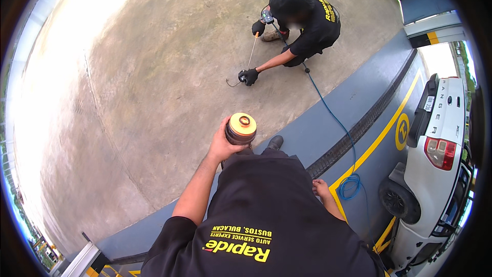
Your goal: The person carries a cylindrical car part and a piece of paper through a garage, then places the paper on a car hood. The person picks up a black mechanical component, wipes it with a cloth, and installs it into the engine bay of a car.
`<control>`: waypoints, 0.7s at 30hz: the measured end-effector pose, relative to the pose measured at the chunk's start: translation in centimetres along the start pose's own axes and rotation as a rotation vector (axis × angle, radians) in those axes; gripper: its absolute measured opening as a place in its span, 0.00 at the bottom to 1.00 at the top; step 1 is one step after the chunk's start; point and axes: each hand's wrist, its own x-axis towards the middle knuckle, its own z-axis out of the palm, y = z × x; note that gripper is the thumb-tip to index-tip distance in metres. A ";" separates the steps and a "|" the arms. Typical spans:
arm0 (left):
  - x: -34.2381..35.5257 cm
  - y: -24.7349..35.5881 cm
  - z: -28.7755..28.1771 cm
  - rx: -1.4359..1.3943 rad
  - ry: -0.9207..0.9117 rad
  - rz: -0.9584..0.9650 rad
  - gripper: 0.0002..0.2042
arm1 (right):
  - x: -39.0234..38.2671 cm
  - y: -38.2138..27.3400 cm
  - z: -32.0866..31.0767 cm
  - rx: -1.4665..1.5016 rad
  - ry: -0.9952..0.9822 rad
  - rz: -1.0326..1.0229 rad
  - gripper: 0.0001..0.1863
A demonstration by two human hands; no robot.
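My left hand is closed around a dark cylindrical container with a yellow top, held upright in front of my waist. A small dark ring sits in the middle of that top, and an orange band runs just below it. Down at my right side hangs my right hand, its fingers loosely curled with nothing visible in them. Beyond the container a crouching co-worker in black gloves holds a long thin tool with an orange handle. The co-worker's other glove grips a small part near a curved dark wire.
A blue cable runs from a small device by the co-worker across the floor to a loose coil at my right. A dark floor grating and yellow lines cross there. A white pickup truck stands at far right.
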 end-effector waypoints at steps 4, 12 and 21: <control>0.1 0.1 0.3 0.012 -0.023 -0.027 0.55 | 0.8 -2.6 0.1 0.002 0.005 -0.104 0.16; 0.6 0.5 1.1 0.072 0.032 0.011 0.55 | 1.1 -5.9 0.0 -0.006 -0.011 -0.275 0.18; 1.5 1.2 2.3 0.110 -0.058 0.017 0.53 | 0.8 0.1 -0.4 0.065 0.002 -0.095 0.17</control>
